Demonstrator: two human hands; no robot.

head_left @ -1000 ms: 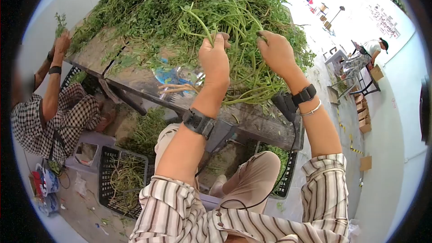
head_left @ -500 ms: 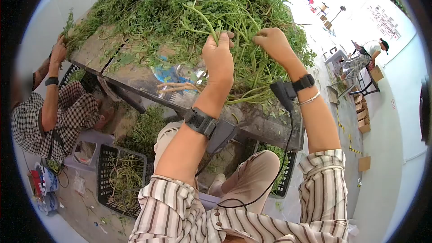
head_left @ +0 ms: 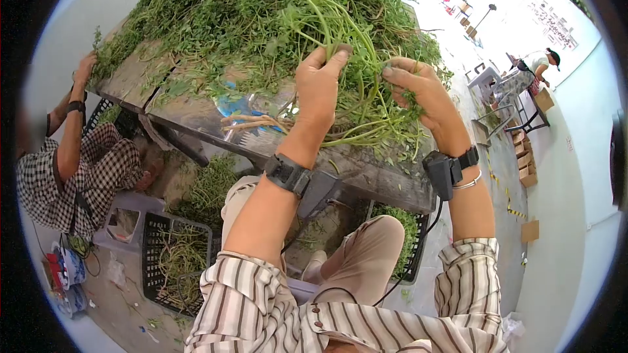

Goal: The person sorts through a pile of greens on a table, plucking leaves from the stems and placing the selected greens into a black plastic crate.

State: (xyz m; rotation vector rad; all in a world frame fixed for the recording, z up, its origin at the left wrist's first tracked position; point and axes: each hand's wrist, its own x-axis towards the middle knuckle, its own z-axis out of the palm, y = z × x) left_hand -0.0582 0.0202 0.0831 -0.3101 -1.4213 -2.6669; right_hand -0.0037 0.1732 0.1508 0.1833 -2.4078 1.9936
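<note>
My left hand point(head_left: 319, 82) pinches several pale green stems point(head_left: 322, 16) between thumb and fingers, above the table's front part. To its right, my right hand point(head_left: 418, 88) is closed, thumb against fingers, on leafy greens beside the same stems; a small leafy bit shows at its palm. Behind both hands a large heap of green plants point(head_left: 229, 19) covers the back of the table point(head_left: 386, 180). Loose long stems lie on the table under my hands, near a blue and clear plastic piece point(head_left: 245, 108) and some brown stalks point(head_left: 252, 121).
A black crate point(head_left: 154, 255) with stems stands on the floor at lower left, another crate point(head_left: 412, 258) with greens under the table's right end. A co-worker in checked clothes point(head_left: 49, 186) sits at left, touching plants. Another person point(head_left: 540, 65) bends at a far table.
My right hand has moved right and down and turned, with greens now showing at its palm. The stems in my left hand stand higher and form a fuller bunch.
</note>
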